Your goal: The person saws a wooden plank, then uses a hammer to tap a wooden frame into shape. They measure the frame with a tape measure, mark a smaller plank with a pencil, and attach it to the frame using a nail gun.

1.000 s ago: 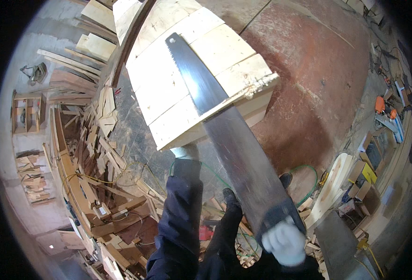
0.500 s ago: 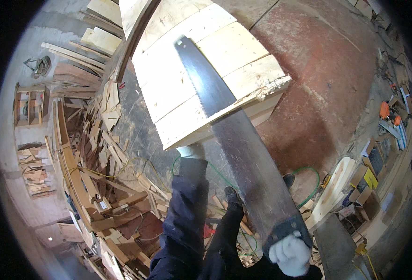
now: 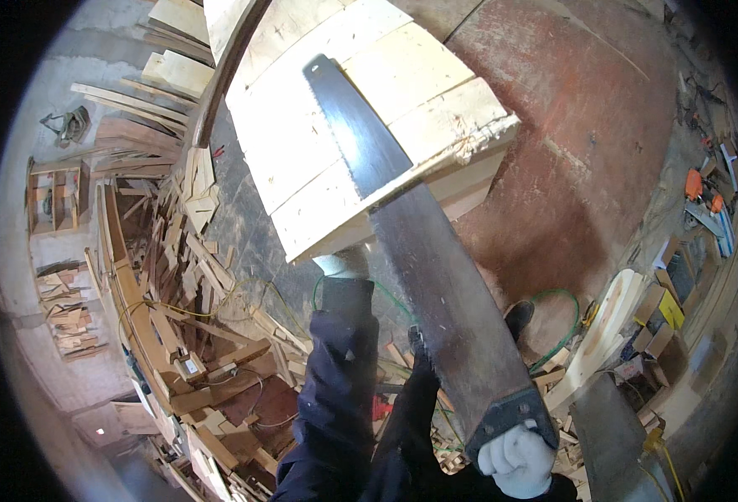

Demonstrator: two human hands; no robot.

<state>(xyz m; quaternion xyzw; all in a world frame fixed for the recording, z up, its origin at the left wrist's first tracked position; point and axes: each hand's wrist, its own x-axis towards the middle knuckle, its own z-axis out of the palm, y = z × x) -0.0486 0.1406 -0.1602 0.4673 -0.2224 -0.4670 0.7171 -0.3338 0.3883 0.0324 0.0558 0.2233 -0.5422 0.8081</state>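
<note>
The fingers (image 3: pixel 515 460) of the right hand (image 3: pixel 517 458), in a white glove, are curled tight round the dark handle (image 3: pixel 511 418) of a long handsaw (image 3: pixel 411 243). Its blade runs up and left from the handle and lies across the near corner of a pale plank panel (image 3: pixel 335 125), teeth at the panel's front edge. The left hand (image 3: pixel 344 263), also gloved, is pressed against the panel's near underside just left of the blade; its fingers are hidden under the wood, so I cannot tell how far they close. The saw looks thin and springy, likely to bend or bind if pushed off line, and its toothed edge is sharp, so the handle is the only sound place to hold it. The panel looks stiff, fairly heavy and rough at the cut ends; it wants bracing close to the blade. Left of the panel lies a heap of offcuts (image 3: pixel 176 276); right of it is bare reddish floor (image 3: pixel 586 151).
</note>
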